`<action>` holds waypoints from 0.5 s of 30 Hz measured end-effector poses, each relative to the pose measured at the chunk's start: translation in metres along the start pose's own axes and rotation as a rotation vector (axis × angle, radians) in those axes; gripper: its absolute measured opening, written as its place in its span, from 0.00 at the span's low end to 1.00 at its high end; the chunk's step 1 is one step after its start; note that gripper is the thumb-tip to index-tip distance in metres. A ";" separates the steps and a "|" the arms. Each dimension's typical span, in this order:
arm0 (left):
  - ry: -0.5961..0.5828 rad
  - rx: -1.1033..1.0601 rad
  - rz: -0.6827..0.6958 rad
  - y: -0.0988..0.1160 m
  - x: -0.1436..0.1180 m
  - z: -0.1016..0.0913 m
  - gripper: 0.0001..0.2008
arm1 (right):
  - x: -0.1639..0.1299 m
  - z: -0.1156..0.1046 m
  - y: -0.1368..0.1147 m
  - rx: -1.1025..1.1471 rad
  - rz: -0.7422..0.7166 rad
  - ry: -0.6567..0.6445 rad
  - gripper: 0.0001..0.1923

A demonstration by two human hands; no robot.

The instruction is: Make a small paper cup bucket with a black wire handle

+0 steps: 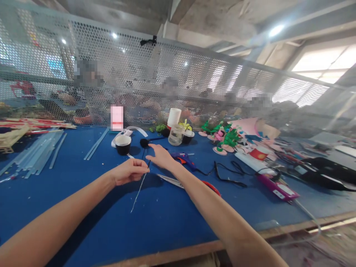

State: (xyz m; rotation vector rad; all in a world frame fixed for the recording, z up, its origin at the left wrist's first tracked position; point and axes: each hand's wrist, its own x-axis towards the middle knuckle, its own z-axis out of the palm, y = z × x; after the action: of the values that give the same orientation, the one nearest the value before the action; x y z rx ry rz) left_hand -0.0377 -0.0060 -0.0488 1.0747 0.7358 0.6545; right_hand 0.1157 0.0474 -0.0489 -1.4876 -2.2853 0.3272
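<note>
Left hand [128, 171] — fingers pinched on thin wire stem [139, 188]; right hand [161, 156] — fingers loose, extended toward black pompom [144, 142], blue counter [83, 207].

Scissors [172, 181] (red handles) partly hidden behind forearm.

A blue table [83, 230] carried a black cup [122, 144] with a white rim, a clear jar [176, 135], and a white roll [174, 117] behind it. Clear sticks [36, 154] lay at the left. Scissors [189, 184] with red handles lay near a blue glue gun [185, 159] and its black cord [228, 174]. Green and pink cutouts [226, 137] were heaped to the right. A perforated screen [167, 74] stood along the table's far edge.
</note>
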 end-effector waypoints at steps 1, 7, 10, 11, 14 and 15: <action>0.000 0.000 0.003 0.000 0.000 -0.001 0.12 | 0.002 -0.002 -0.003 -0.030 -0.021 -0.014 0.26; 0.019 -0.023 0.049 0.000 0.003 -0.006 0.11 | 0.007 -0.011 -0.004 -0.076 -0.021 -0.083 0.14; -0.003 -0.023 0.026 -0.003 0.005 -0.008 0.11 | 0.015 -0.006 0.002 -0.102 -0.017 -0.077 0.17; -0.020 -0.023 0.013 -0.003 0.006 -0.008 0.11 | 0.021 -0.004 0.002 -0.108 -0.027 -0.070 0.19; -0.072 -0.020 -0.032 -0.006 0.004 -0.007 0.11 | 0.045 0.007 -0.002 -0.109 -0.103 -0.064 0.25; -0.081 -0.019 -0.046 -0.006 0.003 -0.007 0.12 | 0.054 0.011 -0.006 -0.108 -0.124 -0.067 0.26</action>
State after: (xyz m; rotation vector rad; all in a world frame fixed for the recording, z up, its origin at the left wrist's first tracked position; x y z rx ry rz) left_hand -0.0410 -0.0021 -0.0572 1.0574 0.6812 0.5749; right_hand 0.0869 0.0944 -0.0456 -1.3964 -2.4709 0.2244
